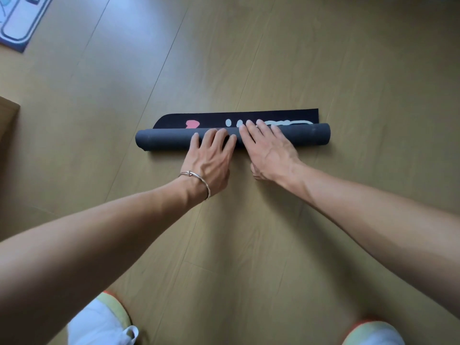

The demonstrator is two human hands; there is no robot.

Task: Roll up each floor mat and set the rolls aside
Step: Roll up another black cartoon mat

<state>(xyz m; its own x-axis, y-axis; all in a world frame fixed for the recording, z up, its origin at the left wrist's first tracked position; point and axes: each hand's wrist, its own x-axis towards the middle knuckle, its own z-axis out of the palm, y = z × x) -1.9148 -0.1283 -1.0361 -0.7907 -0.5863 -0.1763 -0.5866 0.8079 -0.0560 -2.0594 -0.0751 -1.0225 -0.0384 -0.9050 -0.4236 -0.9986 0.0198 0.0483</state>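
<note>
Rolled mat (169,141): dark grey backing, black face with pink heart and white lettering. Second mat (18,23): pale with blue border. Floor (298,58): light tan wood grain. Bracelet (199,179): silver.

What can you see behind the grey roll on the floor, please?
A flat, unrolled strip of the same mat, black with a pink heart and pale lettering. The roll and fingertips of the right hand cover the lettering's lower part, so it cannot be read.
</note>
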